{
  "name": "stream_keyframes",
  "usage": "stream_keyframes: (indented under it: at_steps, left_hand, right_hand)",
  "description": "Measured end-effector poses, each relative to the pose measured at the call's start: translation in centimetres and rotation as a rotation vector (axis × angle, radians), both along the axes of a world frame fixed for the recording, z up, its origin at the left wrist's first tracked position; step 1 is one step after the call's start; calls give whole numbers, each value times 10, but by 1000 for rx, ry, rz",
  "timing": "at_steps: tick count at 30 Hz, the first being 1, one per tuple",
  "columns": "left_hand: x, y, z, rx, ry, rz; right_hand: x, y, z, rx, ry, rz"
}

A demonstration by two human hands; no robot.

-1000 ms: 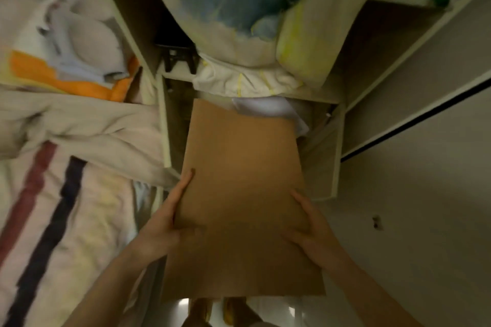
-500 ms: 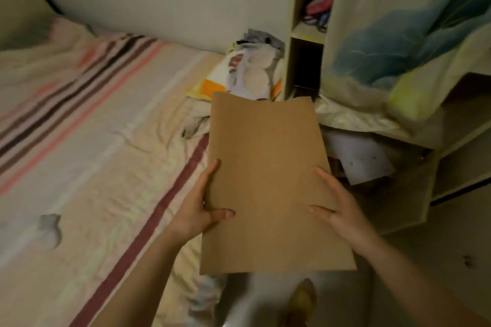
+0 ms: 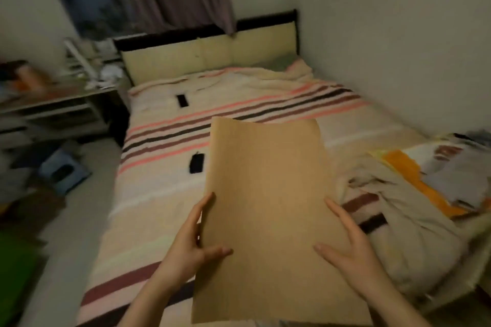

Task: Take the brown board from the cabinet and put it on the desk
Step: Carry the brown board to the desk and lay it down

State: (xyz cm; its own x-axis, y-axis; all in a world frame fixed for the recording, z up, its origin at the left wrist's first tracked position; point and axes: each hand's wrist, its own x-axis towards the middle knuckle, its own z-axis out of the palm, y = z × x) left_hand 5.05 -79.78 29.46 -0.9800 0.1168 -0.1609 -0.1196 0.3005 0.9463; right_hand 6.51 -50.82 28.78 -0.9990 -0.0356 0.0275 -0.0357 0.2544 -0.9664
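The brown board (image 3: 268, 210) is a flat tan rectangle held in front of me over the striped bed. My left hand (image 3: 190, 241) grips its left edge, thumb on top. My right hand (image 3: 348, 247) grips its right edge the same way. The desk (image 3: 53, 103) stands at the far left beside the bed's head, blurred and cluttered on top. The cabinet is out of view.
The bed (image 3: 164, 194) with a striped blanket fills the middle; two dark phones (image 3: 197, 163) lie on it. Crumpled bedding and a pillow (image 3: 414, 194) lie at the right. A blue stool (image 3: 62, 170) and a strip of floor lie between me and the desk.
My view has swung left from the cabinet to the bed and desk. The board came out of the cabinet and stays held in both hands.
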Motion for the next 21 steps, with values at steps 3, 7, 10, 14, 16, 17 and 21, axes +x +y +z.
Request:
stream_keyframes:
  at_steps: [3,7,10,14,16,17,21]
  left_hand:
    - [42,-51,7,11,15,240]
    - [111,-118,9,-24,20,471]
    - [165,-170,10,-15,64,626]
    - [222,-250,11,24,129,756]
    - [243,-298,14,32,178,794]
    - [252,-325,18,42,187,815]
    - [291,-424,34,61,193,869]
  right_hand:
    - [-13,-56,7,57,55,181]
    - [-5,-140,9,81,50,386]
    - [13,-213,15,75,38,515]
    - [36,-317,23,54,18,649]
    - [47,-375,25,44,15,699]
    - [56,-405,29,30,17,718]
    - [81,-514,35,4,25,794]
